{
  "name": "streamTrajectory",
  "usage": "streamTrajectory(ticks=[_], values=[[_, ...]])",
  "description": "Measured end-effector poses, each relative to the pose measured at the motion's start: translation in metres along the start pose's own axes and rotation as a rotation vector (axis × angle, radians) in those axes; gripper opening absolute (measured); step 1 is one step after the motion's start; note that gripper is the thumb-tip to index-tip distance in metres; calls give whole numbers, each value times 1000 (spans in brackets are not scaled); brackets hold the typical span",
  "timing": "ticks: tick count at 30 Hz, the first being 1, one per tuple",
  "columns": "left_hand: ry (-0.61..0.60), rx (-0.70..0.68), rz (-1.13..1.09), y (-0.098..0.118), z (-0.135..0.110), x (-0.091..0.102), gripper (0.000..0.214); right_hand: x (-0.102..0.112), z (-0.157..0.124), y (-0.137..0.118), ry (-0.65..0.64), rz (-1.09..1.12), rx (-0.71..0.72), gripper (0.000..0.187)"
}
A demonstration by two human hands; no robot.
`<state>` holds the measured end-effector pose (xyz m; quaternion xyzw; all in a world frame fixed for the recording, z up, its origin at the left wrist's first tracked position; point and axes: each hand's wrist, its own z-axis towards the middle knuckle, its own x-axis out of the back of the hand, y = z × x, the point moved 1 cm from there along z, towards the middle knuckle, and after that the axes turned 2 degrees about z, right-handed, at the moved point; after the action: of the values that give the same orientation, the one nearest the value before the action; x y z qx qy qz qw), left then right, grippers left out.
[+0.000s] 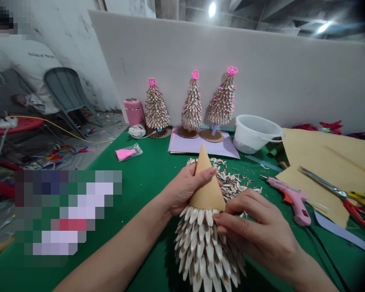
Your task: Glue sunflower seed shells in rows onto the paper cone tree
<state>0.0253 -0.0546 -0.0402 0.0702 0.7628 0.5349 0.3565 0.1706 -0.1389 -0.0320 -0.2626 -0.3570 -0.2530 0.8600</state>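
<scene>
A tan paper cone (207, 182) has its lower half covered in overlapping pale seed shells (203, 247). My left hand (185, 188) is wrapped round the bare upper part of the cone from the left. My right hand (252, 229) rests against the cone's right side at the top row of shells, with its fingers pinched together there. Whether a single shell is between those fingers I cannot make out. A heap of loose seed shells (231, 176) lies on the green table (152, 174) just behind the cone.
A pink glue gun (292, 198) lies to the right, with scissors (337, 190) on tan paper (328, 158) beyond. Three finished shell trees (192, 105) stand at the back by a white tub (255, 134) and a pink cup (134, 111). A person sits far left.
</scene>
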Motion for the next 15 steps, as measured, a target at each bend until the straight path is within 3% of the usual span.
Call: streamTrajectory(ticks=[10, 15], values=[[-20, -2, -14, -1, -1, -1, 30, -2, 1, 1, -15, 18, 17, 22], [-14, -4, -29, 1, -1, -2, 28, 11, -2, 0, 16, 134, -37, 26]])
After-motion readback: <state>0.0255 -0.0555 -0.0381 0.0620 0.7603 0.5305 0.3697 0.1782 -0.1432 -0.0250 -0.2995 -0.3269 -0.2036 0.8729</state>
